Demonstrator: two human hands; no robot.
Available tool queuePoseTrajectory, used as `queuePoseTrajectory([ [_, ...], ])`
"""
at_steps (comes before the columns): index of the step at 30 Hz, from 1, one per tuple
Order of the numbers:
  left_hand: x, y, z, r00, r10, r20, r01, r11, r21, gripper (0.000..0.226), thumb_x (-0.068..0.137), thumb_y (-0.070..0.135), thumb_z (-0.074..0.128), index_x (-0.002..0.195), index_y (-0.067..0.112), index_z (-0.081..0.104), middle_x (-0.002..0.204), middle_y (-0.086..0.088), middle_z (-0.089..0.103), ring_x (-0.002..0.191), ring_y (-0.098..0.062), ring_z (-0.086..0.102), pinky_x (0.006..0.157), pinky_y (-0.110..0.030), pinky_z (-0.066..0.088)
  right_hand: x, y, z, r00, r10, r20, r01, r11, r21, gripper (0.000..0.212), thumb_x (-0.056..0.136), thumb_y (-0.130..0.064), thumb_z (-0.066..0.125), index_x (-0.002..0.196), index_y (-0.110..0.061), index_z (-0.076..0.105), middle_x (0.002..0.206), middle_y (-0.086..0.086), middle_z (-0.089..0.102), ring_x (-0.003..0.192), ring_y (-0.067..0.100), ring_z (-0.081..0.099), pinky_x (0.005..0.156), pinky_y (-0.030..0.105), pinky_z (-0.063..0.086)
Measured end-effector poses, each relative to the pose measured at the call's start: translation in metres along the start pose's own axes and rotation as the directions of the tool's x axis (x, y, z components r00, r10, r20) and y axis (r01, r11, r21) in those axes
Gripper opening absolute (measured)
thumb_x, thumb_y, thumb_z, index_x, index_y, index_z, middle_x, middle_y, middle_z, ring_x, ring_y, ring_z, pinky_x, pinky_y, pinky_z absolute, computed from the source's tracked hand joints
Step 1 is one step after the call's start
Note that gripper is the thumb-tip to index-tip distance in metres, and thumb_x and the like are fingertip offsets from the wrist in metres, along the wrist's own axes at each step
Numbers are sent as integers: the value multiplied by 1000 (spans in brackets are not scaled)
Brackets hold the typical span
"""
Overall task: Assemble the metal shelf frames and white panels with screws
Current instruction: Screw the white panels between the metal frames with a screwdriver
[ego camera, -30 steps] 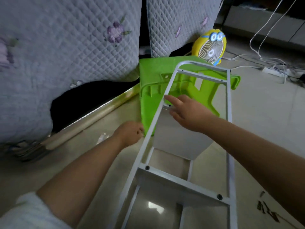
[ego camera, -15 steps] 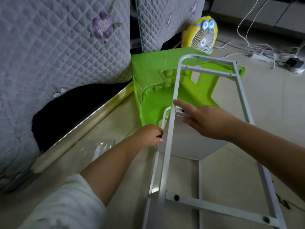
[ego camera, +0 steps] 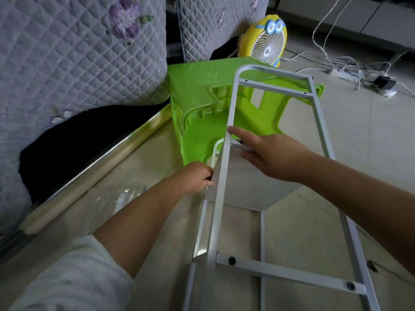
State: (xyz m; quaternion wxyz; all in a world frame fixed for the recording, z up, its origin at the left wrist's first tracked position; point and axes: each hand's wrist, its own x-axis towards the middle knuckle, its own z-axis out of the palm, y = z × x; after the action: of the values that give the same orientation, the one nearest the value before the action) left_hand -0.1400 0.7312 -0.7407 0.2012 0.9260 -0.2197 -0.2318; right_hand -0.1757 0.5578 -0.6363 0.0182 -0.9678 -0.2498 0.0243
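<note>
The metal frame runs off the bottom edge.

We are in a home, on the tiled floor of a living room. Quilted covers with stitched purple flowers drape what looks like a sofa, a green plastic stool lies tipped beside it, and a yellow cartoon fan stands near a power strip with tangled cables.
</note>
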Motion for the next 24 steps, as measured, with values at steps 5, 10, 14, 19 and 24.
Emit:
queuePoseTrajectory([
  [5, 3, 0, -1, 1000, -6, -5, 6, 1000, -24, 24, 91, 15, 57, 109, 0, 64, 112, -18, 63, 104, -29, 57, 77, -26, 39, 2, 0, -2, 1000, 13, 3, -13, 1000, 22, 58, 98, -30, 34, 146, -33, 2, 120, 10, 61, 99, 36, 56, 71, 34, 38],
  [10, 5, -3, 1, 1000, 1, -19, -2, 999, -52, 23, 90, 15, 57, 108, 1, 64, 111, -16, 64, 103, -28, 57, 78, -24, 39, 2, 2, -1, 999, -2, -36, 4, 999, 53, 58, 98, -31, 35, 146, -34, 3, 113, 13, 63, 96, 36, 56, 70, 34, 39],
  [14, 6, -4, 4, 1000, -3, -30, 1, 998, -66, 24, 91, 15, 57, 110, 2, 64, 113, -14, 64, 104, -27, 57, 80, -24, 39, 3, 5, 4, 999, -20, -44, 20, 1000, 3, 59, 97, -31, 35, 146, -33, 3, 109, 14, 64, 94, 37, 57, 70, 36, 42],
  [19, 0, -8, 3, 998, -3, -65, -5, 993, -120, 27, 88, 6, 57, 113, 1, 63, 109, -15, 66, 103, -28, 59, 85, -27, 44, -1, 6, 3, 992, 67, -109, -49, 986, 160, 68, 82, -13, 52, 144, -15, 25, 102, 18, 65, 96, 36, 59, 76, 35, 45],
  [24, -26, -5, -26, 766, 68, -640, -143, 987, -67, 32, 89, 19, 46, 109, 4, 67, 98, -16, 69, 88, -31, 65, 73, -29, 48, -23, 33, -5, 986, 165, 2, -164, 979, 120, 31, 73, -21, 52, 94, -2, 62, 92, 17, 63, 92, 33, 59, 77, 35, 45],
])
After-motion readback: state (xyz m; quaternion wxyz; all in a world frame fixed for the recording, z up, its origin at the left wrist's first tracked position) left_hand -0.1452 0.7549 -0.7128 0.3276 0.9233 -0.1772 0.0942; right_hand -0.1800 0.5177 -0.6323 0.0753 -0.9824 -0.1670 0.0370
